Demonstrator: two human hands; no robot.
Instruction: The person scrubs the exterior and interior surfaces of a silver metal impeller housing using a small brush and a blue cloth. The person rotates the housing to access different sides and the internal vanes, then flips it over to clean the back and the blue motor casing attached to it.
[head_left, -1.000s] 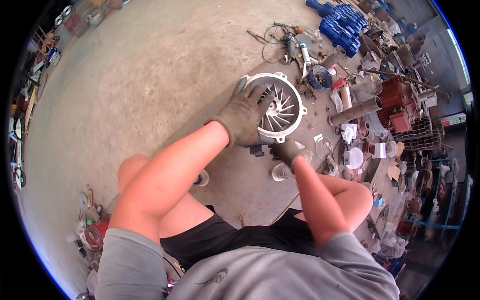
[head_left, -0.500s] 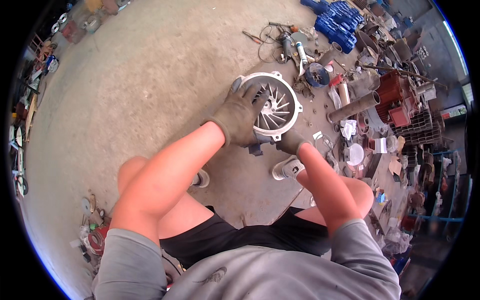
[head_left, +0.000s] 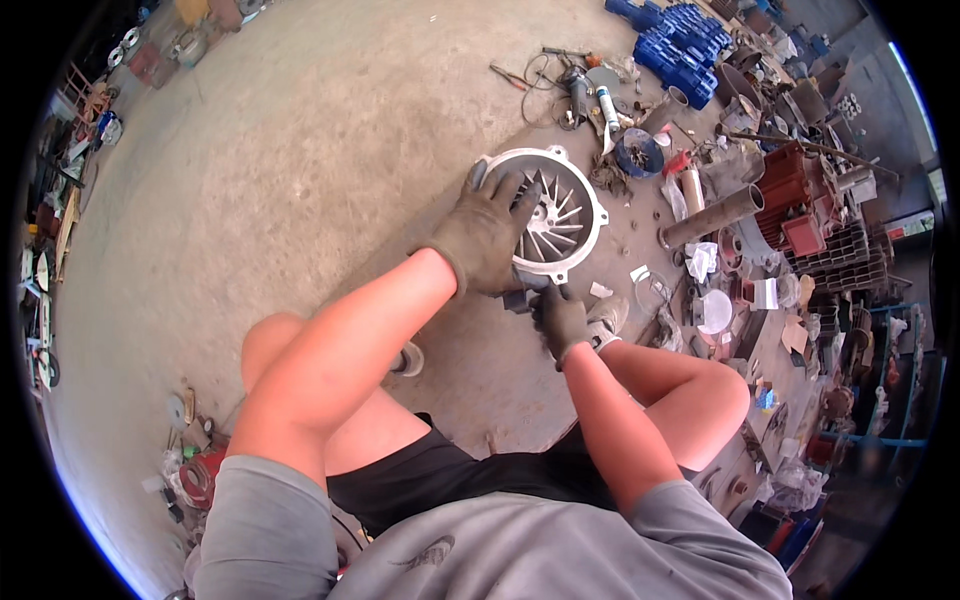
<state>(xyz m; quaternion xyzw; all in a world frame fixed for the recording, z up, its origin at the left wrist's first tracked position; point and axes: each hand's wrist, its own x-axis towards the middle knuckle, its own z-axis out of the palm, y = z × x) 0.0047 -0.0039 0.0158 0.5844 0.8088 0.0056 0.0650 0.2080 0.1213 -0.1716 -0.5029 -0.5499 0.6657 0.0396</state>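
Left hand: your gloved left hand (head_left: pixel 488 235) lies across the near-left side of the flanged round housing (head_left: pixel 600 216), fingers spread wide and reaching over the rim toward the blades; it is laid on the part rather than clenched.
Right hand: your gloved right hand (head_left: pixel 562 322) is partly curled, just below the rim's lower lug (head_left: pixel 560 277); whether it grasps or touches anything cannot be told, as its fingertips are obscured.
Housing position: to the right of your left palm and directly ahead of your right hand; the left is the nearer, being in contact.
Housing axis: the face is round, without a long axis; its open side looks up toward you, showing the bladed wheel (head_left: pixel 545 218) inside.
Dark block: a small dark block (head_left: pixel 516 301) shows below your left palm, just left of your right hand; its attachment is unclear.
Ahead of both hands: an angle grinder (head_left: pixel 578 95) and a white cartridge tube (head_left: pixel 608 105), well apart from your gloves.
Right of your right hand: a metal pipe (head_left: pixel 712 218), well apart.
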